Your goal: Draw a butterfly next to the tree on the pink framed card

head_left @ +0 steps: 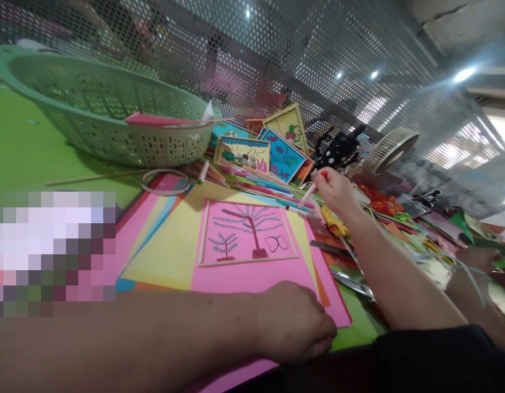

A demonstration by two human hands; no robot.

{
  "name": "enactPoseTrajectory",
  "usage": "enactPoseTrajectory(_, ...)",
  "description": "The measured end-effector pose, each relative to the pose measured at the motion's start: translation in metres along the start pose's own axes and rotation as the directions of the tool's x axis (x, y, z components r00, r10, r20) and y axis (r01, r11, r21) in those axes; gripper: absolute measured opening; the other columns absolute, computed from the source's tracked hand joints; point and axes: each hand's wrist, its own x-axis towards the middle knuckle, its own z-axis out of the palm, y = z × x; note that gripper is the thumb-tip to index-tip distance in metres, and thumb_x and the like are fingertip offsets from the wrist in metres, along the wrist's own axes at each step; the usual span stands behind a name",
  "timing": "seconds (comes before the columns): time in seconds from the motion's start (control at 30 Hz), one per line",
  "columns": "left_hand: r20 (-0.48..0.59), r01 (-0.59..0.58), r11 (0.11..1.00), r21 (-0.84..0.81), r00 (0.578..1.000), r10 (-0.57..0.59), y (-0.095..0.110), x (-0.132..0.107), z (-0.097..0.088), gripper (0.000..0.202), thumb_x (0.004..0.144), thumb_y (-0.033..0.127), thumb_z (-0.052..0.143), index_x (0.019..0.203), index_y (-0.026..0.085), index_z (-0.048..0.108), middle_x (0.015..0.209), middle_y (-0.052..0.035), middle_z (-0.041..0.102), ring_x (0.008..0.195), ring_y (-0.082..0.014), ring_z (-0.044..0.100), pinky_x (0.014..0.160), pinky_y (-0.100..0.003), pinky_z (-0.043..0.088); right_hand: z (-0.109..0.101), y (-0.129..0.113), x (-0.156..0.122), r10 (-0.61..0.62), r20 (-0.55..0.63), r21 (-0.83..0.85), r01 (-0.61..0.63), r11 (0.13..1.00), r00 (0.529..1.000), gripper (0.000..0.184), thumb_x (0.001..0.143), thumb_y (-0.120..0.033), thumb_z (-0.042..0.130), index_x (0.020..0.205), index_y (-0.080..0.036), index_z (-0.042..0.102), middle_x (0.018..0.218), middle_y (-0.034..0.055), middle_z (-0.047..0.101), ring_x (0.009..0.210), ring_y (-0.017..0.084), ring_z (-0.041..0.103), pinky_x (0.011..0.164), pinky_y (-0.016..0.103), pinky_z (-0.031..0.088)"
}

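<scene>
My right hand [335, 190] is closed around a white marker pen [308, 194] with a red end, above a row of coloured markers [265, 184]. Fingers curled, my left hand [295, 322] rests on the near edge of the pink paper [232, 279]; anything inside it is hidden. Between the hands lies a pink drawing [240, 222] of a large palm-like tree, a smaller tree and a butterfly outline. Thin wooden sticks [249, 261] line its left and bottom edges. Yellow paper [162, 251] and other coloured sheets are stacked underneath.
A green basket [154, 143] stands at the back left, by a tape roll [164, 182]. Framed pictures [283, 155] lean at the back. Scissors [353, 284] and a yellow tool [333, 221] lie right, beside scraps and a fan [394, 147]. Another person's hand [475, 259] shows far right.
</scene>
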Motion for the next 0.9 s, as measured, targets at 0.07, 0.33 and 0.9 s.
enactPoseTrajectory(0.07, -0.01, -0.003, 1.0, 0.002, 1.0, 0.004, 0.0, 0.0, 0.001, 0.013, 0.088, 0.025, 0.061, 0.083, 0.017, 0.069, 0.073, -0.0006, 0.072, 0.069, -0.0187, 0.064, 0.062, -0.029, 0.049, 0.001, 0.001, 0.003, 0.002, -0.029, 0.021, -0.001, 1.0, 1.0, 0.029, 0.086, -0.044, 0.044, 0.07, -0.022, 0.056, 0.064, 0.0019, 0.067, 0.065, 0.018, 0.058, 0.058, 0.027, 0.036)
enactPoseTrajectory(0.33, 0.025, 0.015, 1.0, -0.012, 1.0, -0.015, -0.001, 0.001, 0.0, 0.014, 0.089, 0.026, 0.059, 0.086, 0.018, 0.07, 0.076, 0.0003, 0.073, 0.071, -0.0185, 0.064, 0.064, -0.03, 0.051, 0.01, -0.003, 0.019, 0.07, 0.126, -0.282, -0.032, 0.959, 0.99, 0.03, 0.091, -0.037, 0.04, 0.088, -0.02, 0.065, 0.083, 0.0087, 0.073, 0.077, 0.025, 0.064, 0.062, 0.03, 0.038)
enactPoseTrajectory(0.9, 0.097, 0.059, 0.996, -0.069, 0.994, -0.052, -0.004, 0.002, 0.002, 0.014, 0.088, 0.03, 0.062, 0.083, 0.019, 0.069, 0.071, 0.0, 0.07, 0.064, -0.0165, 0.061, 0.049, -0.028, 0.04, 0.062, -0.018, 0.039, -0.023, 0.402, -0.304, 0.157, 0.94, 0.916, 0.027, 0.089, -0.03, 0.049, 0.102, -0.021, 0.071, 0.092, 0.009, 0.073, 0.086, 0.024, 0.066, 0.067, 0.029, 0.045)
